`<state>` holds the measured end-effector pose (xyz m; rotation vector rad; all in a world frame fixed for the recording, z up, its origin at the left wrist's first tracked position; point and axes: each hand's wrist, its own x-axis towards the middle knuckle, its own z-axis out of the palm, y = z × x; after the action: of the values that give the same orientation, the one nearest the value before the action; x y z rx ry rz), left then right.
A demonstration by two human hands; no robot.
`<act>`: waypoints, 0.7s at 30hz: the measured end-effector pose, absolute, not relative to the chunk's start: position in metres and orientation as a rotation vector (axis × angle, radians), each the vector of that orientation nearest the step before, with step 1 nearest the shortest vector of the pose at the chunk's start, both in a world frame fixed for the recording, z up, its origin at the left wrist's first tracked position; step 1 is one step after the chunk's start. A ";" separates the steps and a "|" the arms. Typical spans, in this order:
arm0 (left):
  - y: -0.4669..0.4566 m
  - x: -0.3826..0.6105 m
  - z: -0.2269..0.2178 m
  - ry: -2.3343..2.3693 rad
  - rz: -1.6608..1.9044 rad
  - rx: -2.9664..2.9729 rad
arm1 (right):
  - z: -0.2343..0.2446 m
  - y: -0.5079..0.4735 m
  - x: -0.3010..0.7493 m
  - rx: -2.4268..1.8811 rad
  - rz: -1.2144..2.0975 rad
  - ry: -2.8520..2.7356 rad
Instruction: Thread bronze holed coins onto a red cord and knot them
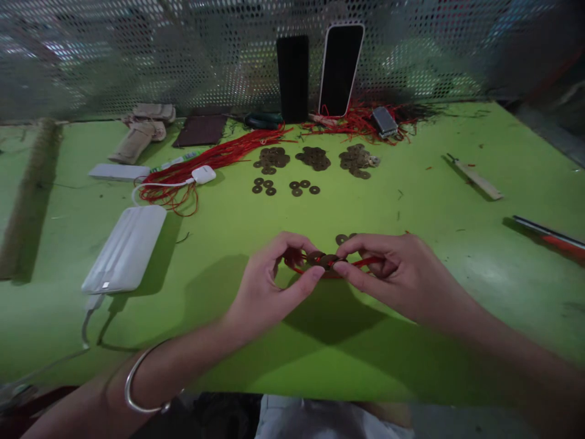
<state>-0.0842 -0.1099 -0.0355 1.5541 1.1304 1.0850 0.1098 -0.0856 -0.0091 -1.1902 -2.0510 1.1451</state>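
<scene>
Between my two hands, just above the green tabletop, is a short row of overlapping dark round coins [328, 261] strung on red cord. My left hand [278, 274] pinches the row's left end with thumb and forefinger. At the other end, the thumb and forefinger of my right hand [393, 268] close on the coins. Red cord [368, 261] runs out past the right fingers. Just behind my right fingertips lie a couple of loose coins [342, 239], partly covered by that hand.
Three coin piles [313, 158] and two small coin groups [264, 186] lie farther back. A red cord bundle [214, 152], white power bank [125, 250] and cable are on the left. Two phones [342, 70] lean on the mesh. A cutter-like tool [475, 177] lies right.
</scene>
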 end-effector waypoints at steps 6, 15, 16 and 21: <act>-0.108 -0.087 -0.035 1.340 1.209 1.942 | -0.020 -0.089 0.105 -1.128 1.142 -1.955; -0.111 -0.086 -0.032 1.355 1.113 1.738 | -0.020 -0.091 0.101 -1.066 0.802 -2.129; -0.110 -0.087 -0.032 1.352 1.113 1.658 | -0.020 -0.089 0.103 -1.057 0.729 -2.150; -0.104 -0.093 -0.031 1.283 1.193 1.208 | -0.024 -0.075 0.110 -1.057 0.338 -2.182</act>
<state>-0.0932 -0.1041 -0.0313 1.2079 1.2831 1.1930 0.1102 -0.0749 -0.0239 -1.0573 -2.1820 0.3378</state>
